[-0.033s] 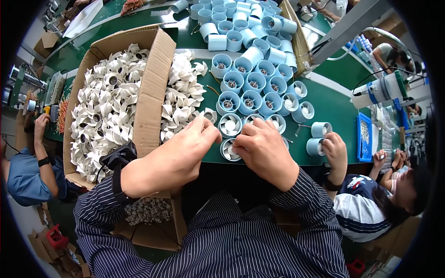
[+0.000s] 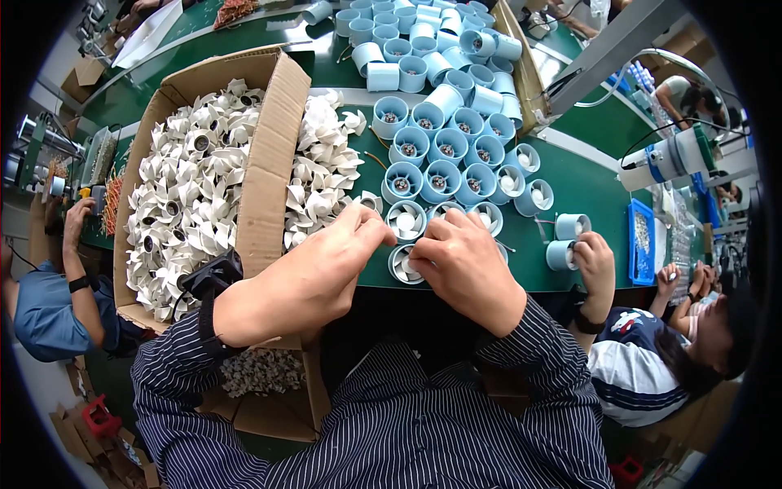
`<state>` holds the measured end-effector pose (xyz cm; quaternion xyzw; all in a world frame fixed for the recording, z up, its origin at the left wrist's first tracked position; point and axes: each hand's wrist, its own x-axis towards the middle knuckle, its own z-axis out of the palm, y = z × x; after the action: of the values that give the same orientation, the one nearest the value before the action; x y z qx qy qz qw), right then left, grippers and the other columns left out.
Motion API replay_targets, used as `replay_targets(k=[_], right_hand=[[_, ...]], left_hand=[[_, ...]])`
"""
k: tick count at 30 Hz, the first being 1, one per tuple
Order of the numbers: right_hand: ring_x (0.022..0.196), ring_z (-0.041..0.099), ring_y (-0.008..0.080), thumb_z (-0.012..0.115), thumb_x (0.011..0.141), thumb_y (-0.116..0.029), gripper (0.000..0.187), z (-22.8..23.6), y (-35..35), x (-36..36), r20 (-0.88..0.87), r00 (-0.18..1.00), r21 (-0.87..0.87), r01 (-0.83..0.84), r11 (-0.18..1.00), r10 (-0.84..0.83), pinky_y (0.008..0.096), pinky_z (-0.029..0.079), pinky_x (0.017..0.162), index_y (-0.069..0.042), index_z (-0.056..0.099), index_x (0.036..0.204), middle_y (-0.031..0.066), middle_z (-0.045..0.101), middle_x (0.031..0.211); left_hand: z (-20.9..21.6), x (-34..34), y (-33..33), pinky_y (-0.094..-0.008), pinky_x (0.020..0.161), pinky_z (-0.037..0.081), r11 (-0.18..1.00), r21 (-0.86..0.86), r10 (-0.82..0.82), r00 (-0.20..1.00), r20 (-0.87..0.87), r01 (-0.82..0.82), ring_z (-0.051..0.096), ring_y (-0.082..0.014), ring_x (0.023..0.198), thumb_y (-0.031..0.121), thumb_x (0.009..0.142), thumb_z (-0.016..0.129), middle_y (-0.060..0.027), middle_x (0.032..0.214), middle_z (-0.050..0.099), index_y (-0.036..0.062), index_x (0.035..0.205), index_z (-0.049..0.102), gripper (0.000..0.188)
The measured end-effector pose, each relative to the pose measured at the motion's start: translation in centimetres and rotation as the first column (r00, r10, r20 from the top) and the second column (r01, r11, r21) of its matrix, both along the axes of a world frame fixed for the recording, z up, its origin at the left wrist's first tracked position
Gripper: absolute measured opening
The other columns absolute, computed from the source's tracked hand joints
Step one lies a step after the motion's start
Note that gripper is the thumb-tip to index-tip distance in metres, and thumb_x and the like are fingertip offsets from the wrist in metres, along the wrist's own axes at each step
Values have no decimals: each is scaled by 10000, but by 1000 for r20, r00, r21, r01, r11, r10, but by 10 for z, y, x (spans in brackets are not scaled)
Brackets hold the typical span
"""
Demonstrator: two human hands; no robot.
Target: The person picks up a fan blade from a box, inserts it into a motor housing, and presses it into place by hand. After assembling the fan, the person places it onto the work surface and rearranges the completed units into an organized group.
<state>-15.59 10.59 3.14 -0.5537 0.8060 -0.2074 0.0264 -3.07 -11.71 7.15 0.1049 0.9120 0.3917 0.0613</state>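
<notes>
Light blue cups stand in rows on the green table. In the cup nearest me sits a white fan wheel [image 2: 406,266], and the bent fingers of my right hand [image 2: 468,265] pinch at its edge. My left hand [image 2: 314,273] is closed, fingertips pressed together beside another cup [image 2: 406,221] with a fan wheel in it; anything between them is hidden. Loose white fan wheels [image 2: 322,175] lie heaped left of the cups. Several farther cups [image 2: 438,181] show metal and wire parts inside instead of a fan wheel.
A tall cardboard box [image 2: 265,175] full of fan wheels stands at my left. At right, a co-worker's hand [image 2: 595,265] touches one of two cups lying on their sides. Farther right is a blue tray [image 2: 642,243]. More cups [image 2: 423,49] are piled at the back.
The co-worker's hand and the two cups beside it have shifted slightly to the right. My own hands stay almost where they were.
</notes>
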Motion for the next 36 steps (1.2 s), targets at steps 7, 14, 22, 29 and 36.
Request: replay_targets(k=[7,14,22,29,36], right_hand=[[793,692,214,894,845,-55,265,28,10,9,313,948,-362,63,930,58,350,557,691,-56,731,1054,56,731,941],[833,758,234,954,758,-27,366,26,10,24,112,991,-617,7,787,79,345,588,696,-42,784,1081,101,791,991],[701,723,203,958,788,-69,307,18,13,32,117,986,-694,-3,720,117,310,523,596,-30,807,1052,109,821,988],[686,683,187,877,733,26,275,22,20,24,14,975,-648,-161,744,224,305,478,598,-38,802,990,68,768,906],[718,574,164,763,970,-46,92,7,55,-89,371,861,-349,476,807,-347,318,470,681,35,730,997,81,698,866]], left_hand=[[26,-2,3,-353,1089,535,893,427,63,980,191,-140,628,-207,1370,34,1048,703,-146,1489,647,-15,1514,569,487],[31,15,28,-346,1101,537,609,705,57,907,417,-363,627,-163,1310,235,1141,639,-135,1441,628,-52,1456,537,438],[20,46,56,-311,1016,568,466,744,236,878,416,-478,701,-151,1115,324,1173,566,-124,1244,707,-58,1427,508,462],[9,65,79,-374,969,575,347,734,255,812,525,-584,751,-276,1101,523,1178,447,-220,1300,717,-47,1468,493,641],[9,75,69,-369,754,622,998,36,50,987,-155,-45,796,-249,901,120,960,771,-143,1090,794,-25,1166,715,257]])
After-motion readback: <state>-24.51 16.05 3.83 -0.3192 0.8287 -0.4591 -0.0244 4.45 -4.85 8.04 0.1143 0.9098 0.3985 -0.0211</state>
